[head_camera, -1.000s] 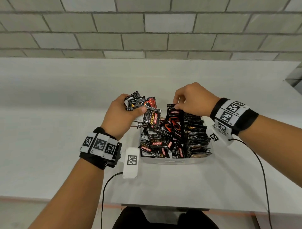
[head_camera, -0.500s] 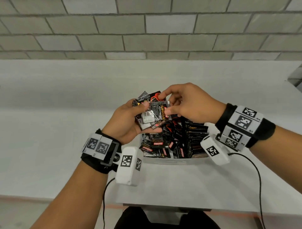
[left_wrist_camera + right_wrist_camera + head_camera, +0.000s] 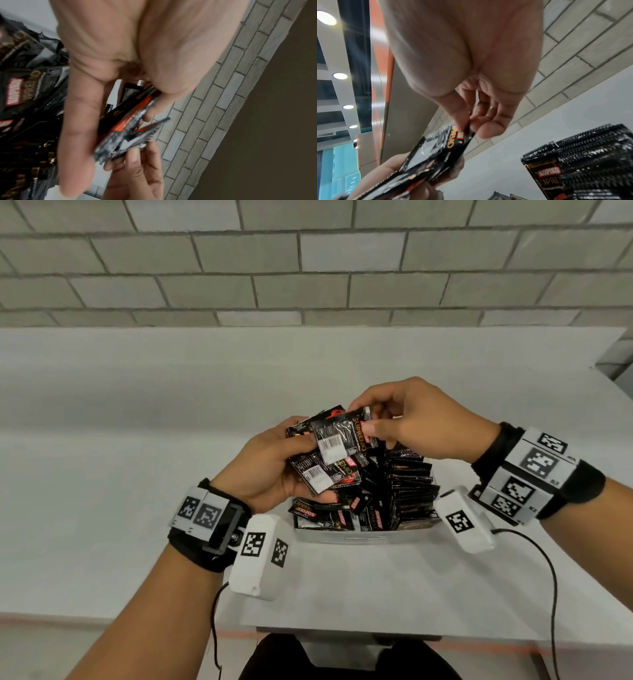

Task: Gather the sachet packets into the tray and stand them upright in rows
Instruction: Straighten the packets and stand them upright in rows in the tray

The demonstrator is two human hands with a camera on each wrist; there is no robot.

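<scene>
Clearly the sorting step is in hand: the left hand [image 3: 270,470] grips a loose fan of sachet packets [image 3: 325,470] held up just above the tray [image 3: 342,537], and the right hand [image 3: 421,422] pinches the top sachet [image 3: 342,436] by its edge between thumb and fingertips, as if to peel it off the bunch. From the right wrist view the pinch sits on the serrated end of that sachet, near its orange lettering, while the other fingers curl loosely behind. The tray stands on the pale surface [image 3: 342,583] directly below both hands. Its right side holds an upright row [image 3: 411,484] of packets packed edge to edge, with their crimped tops up; the left side of the tray is a jumble of loose packets [image 3: 329,515] lying flat or tilted at odd angles. So the task looks partly done, with one side in order and the rest to be stood up. The next move probably calls for carrying the pinched sachet to the tray and slipping it in beside the upright row, top edge up, without knocking its neighbours. The packets are small, flat, glossy black foil with red and gold print, a white barcode patch on the back, and a crinkled, limp look that suggests they bend and slide easily.
</scene>
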